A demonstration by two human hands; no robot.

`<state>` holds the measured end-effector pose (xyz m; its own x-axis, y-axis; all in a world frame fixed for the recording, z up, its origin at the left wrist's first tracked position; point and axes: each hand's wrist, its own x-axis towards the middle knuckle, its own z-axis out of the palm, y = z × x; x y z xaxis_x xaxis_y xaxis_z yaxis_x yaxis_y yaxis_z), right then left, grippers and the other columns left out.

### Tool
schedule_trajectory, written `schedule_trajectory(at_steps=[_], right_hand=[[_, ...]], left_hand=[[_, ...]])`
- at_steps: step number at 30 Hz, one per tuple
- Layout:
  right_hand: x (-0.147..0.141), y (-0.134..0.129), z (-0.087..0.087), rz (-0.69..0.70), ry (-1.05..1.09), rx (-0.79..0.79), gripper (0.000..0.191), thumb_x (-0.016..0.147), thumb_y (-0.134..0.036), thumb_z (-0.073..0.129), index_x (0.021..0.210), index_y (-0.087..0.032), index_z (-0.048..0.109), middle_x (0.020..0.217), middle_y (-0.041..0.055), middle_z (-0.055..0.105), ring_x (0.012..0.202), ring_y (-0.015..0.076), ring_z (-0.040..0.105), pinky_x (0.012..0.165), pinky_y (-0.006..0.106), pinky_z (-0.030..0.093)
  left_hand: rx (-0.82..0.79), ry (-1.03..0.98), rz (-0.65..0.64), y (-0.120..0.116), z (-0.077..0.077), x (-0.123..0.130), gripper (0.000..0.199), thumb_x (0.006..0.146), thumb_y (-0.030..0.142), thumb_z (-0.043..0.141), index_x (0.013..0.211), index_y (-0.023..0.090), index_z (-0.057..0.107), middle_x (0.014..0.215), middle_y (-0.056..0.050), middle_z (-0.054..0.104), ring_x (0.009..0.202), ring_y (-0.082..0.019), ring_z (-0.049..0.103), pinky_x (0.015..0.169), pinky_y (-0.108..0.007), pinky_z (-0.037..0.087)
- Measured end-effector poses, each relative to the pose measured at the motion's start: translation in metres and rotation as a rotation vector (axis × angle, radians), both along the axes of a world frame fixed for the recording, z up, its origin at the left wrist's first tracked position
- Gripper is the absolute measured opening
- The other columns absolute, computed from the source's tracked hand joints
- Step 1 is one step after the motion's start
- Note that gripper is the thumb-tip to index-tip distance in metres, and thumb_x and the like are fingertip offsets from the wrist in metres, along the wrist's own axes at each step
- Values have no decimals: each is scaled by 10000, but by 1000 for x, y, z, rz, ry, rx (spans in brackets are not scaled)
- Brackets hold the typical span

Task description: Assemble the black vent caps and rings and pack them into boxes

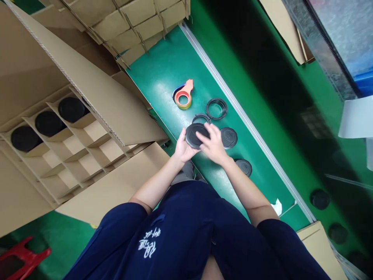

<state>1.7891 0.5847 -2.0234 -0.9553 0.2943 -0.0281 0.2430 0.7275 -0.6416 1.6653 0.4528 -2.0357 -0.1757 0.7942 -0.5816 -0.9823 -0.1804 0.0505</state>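
My left hand (183, 148) holds a black round disc (192, 137) by its left and lower edge, above the green table (157, 77). Over the disc's right side is my right hand (214, 144), its fingers spread and slightly blurred, the fingertips on or just above the disc's face. A thin black ring (201, 118) lies partly hidden behind the held disc, and a thicker black ring (216, 109) sits beyond it. To the right lie a black disc (229, 138) and another black disc (244, 167), partly behind my right forearm.
An orange tape dispenser (183, 97) lies farther up the table. At left stands an open carton (87, 179) with cardboard dividers and black round parts (49, 123) in some cells. Stacked cardboard dividers (136, 19) are at the top. A metal rail (241, 101) edges the table.
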Motion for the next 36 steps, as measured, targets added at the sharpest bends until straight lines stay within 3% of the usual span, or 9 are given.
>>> schedule_trajectory(at_steps=[3,8,13,18,25,29,32,34,36], right_hand=[[1,-9,-5,193,-104,110,820,939,-712,543,1583,-213,452,1699,148,267,1570,391,178,1264,654,124],[-22,-4,-23,189,-188,62,1102,781,-665,751,1665,-232,258,1679,207,226,1500,437,284,1189,639,303],[-72,21,-50,-29,-165,235,1081,785,-620,755,1651,-166,294,1656,230,231,1492,469,247,1219,690,168],[-70,9,-69,45,-266,314,1032,843,-631,718,1642,-121,308,1687,260,194,1541,476,177,1228,712,40],[-65,-28,-56,-93,-156,294,806,1032,-573,415,1672,-126,214,1736,186,124,1616,362,28,1277,640,19],[-72,-18,-67,-45,-226,242,735,1046,-513,393,1645,-101,282,1721,187,195,1610,324,110,1285,609,14],[-41,-1,-64,-214,-182,258,726,1024,-505,407,1639,-134,304,1721,197,179,1596,371,103,1245,691,23],[-1,12,-54,-416,-140,288,784,972,-550,468,1630,-150,318,1706,238,171,1566,459,105,1164,799,71],[38,29,-53,-402,-216,286,884,878,-608,568,1621,-197,323,1699,251,144,1531,532,126,1066,868,172]], left_hand=[[-38,-8,-18,-5,-9,5,607,1059,570,376,1415,132,599,1236,-136,745,1248,-316,664,1130,-488,497],[-78,-3,-83,-7,-16,10,569,1060,559,382,1411,169,602,1195,-131,750,1181,-300,695,1115,-487,504],[-275,161,-65,-27,-22,-9,602,1011,646,436,1498,298,496,1265,-140,706,1225,-305,658,1111,-623,456],[-411,198,-41,-71,-34,-19,483,1026,508,493,1315,149,637,1281,-202,690,1204,-280,668,1090,-455,513],[-770,300,-85,-103,-59,-2,193,982,257,534,936,137,678,909,-117,719,828,-182,708,845,-318,592],[-796,651,-111,-76,-62,-3,104,870,215,666,973,214,679,1075,-70,700,1159,-221,646,1046,-330,508],[-572,1264,-281,-31,-54,1,528,666,169,835,1170,249,704,1473,-123,556,1531,-396,281,1263,-533,246],[-369,1571,-423,2,-46,12,790,542,149,914,1290,262,687,1655,-141,349,1576,-491,7,1249,-689,22],[-287,1751,-610,32,-43,23,913,486,113,940,1339,291,666,1707,-143,238,1555,-550,-61,1146,-816,-78]])
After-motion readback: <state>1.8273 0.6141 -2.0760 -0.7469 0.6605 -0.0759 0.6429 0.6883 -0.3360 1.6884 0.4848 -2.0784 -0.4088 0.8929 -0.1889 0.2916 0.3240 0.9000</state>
